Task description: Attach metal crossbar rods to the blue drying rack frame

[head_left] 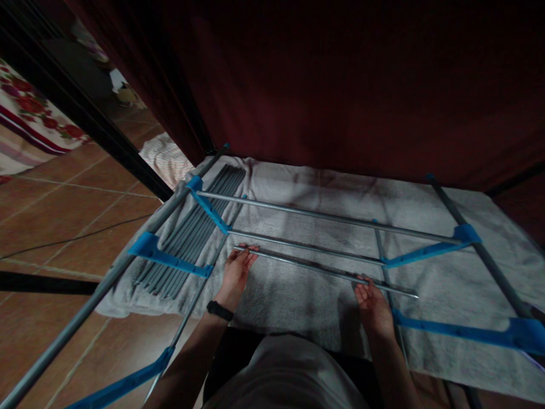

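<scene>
A thin grey metal rod (306, 264) lies across both my hands. My left hand (238, 270) pinches it near its left end, and a black band circles that wrist. Further along, my right hand (371, 301) grips the rod with its right end sticking out past the fingers. Around my hands stands a partly built rack frame of grey tubes with blue plastic brackets (210, 210). Two crossbars join its sides: an upper crossbar (323, 217) and a lower crossbar (302, 246). Another blue bracket (170, 258) on the left side is close to my left hand.
Several loose grey rods (191, 238) lie in a row on the grey blanket (289, 301) at the left. A dark red curtain (340, 85) hangs behind. Black poles (123, 150) slant at the left above the tiled floor (51, 227), where a thin cable (76, 234) runs.
</scene>
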{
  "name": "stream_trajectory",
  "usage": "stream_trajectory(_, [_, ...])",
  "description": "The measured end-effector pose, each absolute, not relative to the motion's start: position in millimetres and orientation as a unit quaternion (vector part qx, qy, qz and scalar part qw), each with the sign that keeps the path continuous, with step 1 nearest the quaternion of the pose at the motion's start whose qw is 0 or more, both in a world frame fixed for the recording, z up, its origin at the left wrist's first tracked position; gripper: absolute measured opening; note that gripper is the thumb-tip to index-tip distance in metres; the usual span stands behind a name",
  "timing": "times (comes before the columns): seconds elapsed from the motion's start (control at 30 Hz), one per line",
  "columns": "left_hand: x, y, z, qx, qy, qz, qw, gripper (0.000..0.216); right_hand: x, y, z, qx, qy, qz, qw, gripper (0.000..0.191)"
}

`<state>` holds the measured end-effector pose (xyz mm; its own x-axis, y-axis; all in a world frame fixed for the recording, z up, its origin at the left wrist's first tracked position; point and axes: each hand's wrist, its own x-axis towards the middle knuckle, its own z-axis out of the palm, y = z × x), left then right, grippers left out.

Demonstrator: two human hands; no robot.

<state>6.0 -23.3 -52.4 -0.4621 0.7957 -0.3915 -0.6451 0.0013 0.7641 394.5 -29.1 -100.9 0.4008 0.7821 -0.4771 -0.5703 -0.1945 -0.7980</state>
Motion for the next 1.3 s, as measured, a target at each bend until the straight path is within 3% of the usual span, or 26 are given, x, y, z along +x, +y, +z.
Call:
stream_trajectory(0.17, [9, -23, -53, 0.067, 0.495, 0.686, 0.529, 0.014, 394, -30, -100, -0.548, -0.102, 0.543, 0.628, 0.022])
stream_trajectory(1.3, [13, -20, -59, 0.052, 0.497, 0.691, 0.522, 0.015, 388, -28, -79, -0.560, -0.108, 0.530, 0.628, 0.023])
